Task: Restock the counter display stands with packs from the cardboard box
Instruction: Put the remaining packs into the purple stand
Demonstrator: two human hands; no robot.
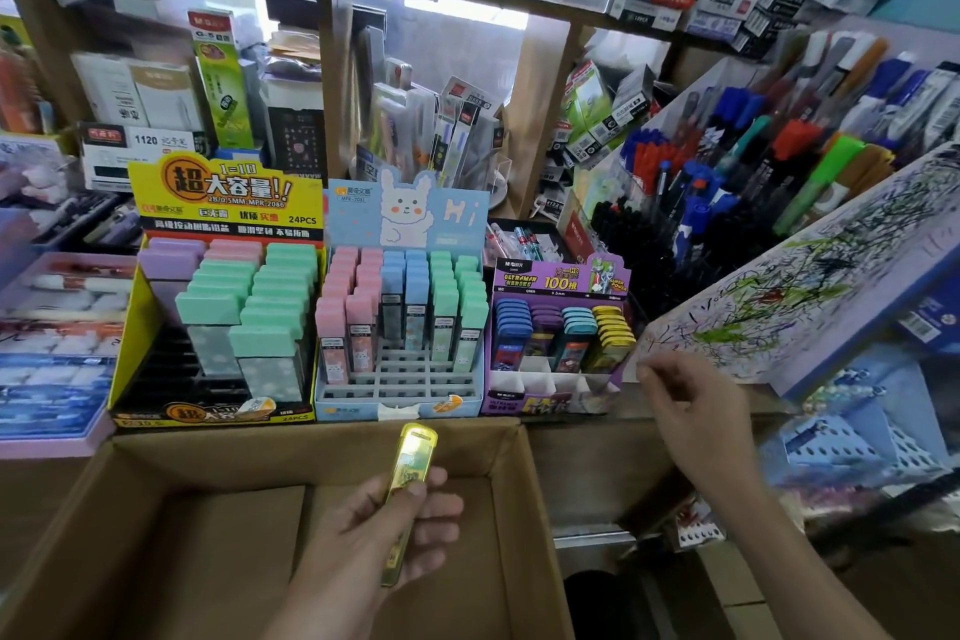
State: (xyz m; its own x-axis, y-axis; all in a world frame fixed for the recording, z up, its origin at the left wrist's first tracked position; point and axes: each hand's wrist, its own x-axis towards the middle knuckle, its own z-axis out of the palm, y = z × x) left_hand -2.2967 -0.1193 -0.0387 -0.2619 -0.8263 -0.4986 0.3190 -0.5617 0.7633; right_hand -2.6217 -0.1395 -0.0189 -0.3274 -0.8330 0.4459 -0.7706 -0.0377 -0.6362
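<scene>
One yellow pack (410, 470), gripped by left hand (384, 530) fingers (441, 509); right hand (691, 405) loosely curled, empty. Best slotted upright into free cell of purple stand (550, 403), fronting its yellow row.

The left hand (384, 530) covers the middle of the slim yellow translucent pack (414, 452), its print too blurred to read.

A slim yellow lead pack (413, 452) tilts nearly upright over the open cardboard box (260, 452), pinched in the left hand (384, 530). Behind the box, side by side on the bench: yellow stand (124, 327), blue stand (415, 213), purple stand (561, 276), front slots bare
</scene>
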